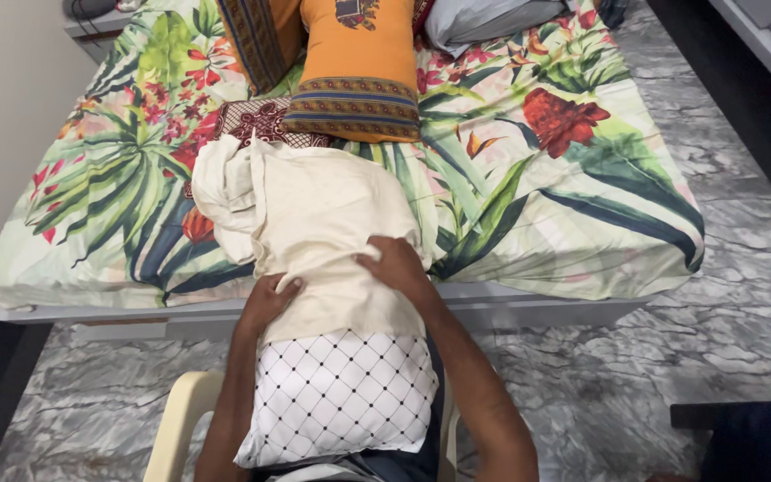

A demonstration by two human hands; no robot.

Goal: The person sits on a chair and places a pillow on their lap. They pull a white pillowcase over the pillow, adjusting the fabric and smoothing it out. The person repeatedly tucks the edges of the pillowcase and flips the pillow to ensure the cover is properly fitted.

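A pillow [336, 397] with a white cover and black diamond grid lies on my lap, its upper part inside a cream pillowcase [314, 214] that reaches onto the bed. My left hand [267, 302] grips the cream cloth at the pillow's left side. My right hand [396, 265] presses on the cloth at the right side, fingers curled over it. The loose end of the pillowcase is bunched on the bedsheet at the left.
The bed [546, 178] carries a leafy floral sheet. An orange patterned cushion [359, 67] and a grey pillow [479, 18] lie at its far end. I sit on a cream plastic chair [176, 419] on grey marble floor [635, 375]. A wall [2, 107] stands left.
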